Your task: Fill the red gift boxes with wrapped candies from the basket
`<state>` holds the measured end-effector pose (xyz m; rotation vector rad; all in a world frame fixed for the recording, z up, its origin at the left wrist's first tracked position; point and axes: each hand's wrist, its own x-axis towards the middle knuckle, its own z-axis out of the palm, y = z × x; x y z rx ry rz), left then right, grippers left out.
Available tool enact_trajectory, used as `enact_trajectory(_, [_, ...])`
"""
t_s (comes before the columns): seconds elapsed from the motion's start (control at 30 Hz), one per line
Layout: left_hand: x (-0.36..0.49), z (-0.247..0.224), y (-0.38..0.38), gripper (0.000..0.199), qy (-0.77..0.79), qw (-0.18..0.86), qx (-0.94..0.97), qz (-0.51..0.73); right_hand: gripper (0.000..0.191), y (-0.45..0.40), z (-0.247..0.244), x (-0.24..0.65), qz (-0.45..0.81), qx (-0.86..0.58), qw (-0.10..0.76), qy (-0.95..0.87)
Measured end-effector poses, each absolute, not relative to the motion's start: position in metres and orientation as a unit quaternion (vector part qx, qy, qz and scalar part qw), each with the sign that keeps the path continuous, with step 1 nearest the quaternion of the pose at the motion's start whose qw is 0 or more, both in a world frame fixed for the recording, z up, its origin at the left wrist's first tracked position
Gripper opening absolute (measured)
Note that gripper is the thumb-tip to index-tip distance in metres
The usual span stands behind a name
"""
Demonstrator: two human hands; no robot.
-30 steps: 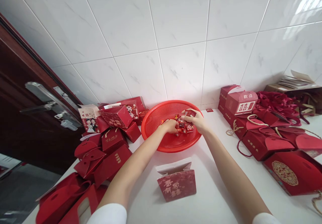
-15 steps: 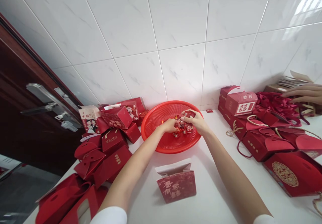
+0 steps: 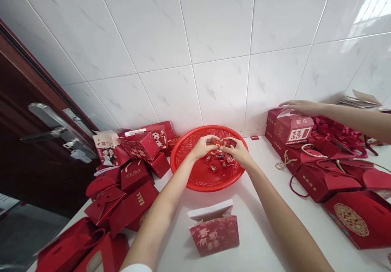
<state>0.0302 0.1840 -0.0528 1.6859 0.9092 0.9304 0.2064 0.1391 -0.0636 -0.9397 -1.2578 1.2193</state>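
Observation:
Both my hands work over a red plastic colander point(image 3: 195, 182) that holds several small red-wrapped candies point(image 3: 213, 168). My left hand point(image 3: 203, 147) is above its middle, thumb and fingers closed on a red-wrapped candy point(image 3: 218, 143). Close by on the right, my right hand point(image 3: 240, 153) has its fingers curled in among the candies, thumb and fingertips pinched together near the left hand's candy. Whatever it grips is partly hidden by the fingers. In front of the colander an open dark-red paper box point(image 3: 215, 235) with gold lettering stands upright on the white table, its top flaps spread.
Red gift boxes point(image 3: 134, 176) are piled at the left beside a dark door point(image 3: 27, 153). More red boxes with cord handles point(image 3: 326, 178) stand at the right. Another person's hand point(image 3: 301, 107) rests on a box point(image 3: 295, 127) there. A tiled wall point(image 3: 220, 88) rises behind.
My left hand has risen from the candies with one between its fingers, and my hands have drawn closer together. The other person's hand has moved left onto a box.

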Motion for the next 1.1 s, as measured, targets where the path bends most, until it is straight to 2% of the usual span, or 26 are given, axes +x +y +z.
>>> enact_trajectory(0.27, [0.0319,-0.0495,0.1799,0.035,0.357,0.554,0.635,0.403,0.033,0.1403,-0.0646,0.2072,0.494,-0.386,0.56,-0.541])
enact_trajectory(0.5, [0.0303,-0.0527,0.1828,0.041,0.353,0.515,0.655,0.426,0.033,0.1387,-0.0623,0.2067,0.49,-0.401,0.552,-0.543])
enact_trajectory(0.67, [0.0308,-0.0507,0.1821,0.038,0.338,0.518,0.656,0.433,0.034,0.1395,-0.0637,0.2073,0.488,-0.409,0.545,-0.545])
enact_trajectory(0.9, [0.0378,-0.0462,0.1773,0.039,0.354,0.599,0.604,0.388,0.034,0.1403,-0.0642,0.2073,0.49,-0.4,0.558,-0.537])
enact_trajectory(1.1, [0.0389,-0.045,0.1767,0.03,0.369,0.55,0.64,0.39,0.034,0.1406,-0.0653,0.2082,0.479,-0.402,0.565,-0.537])
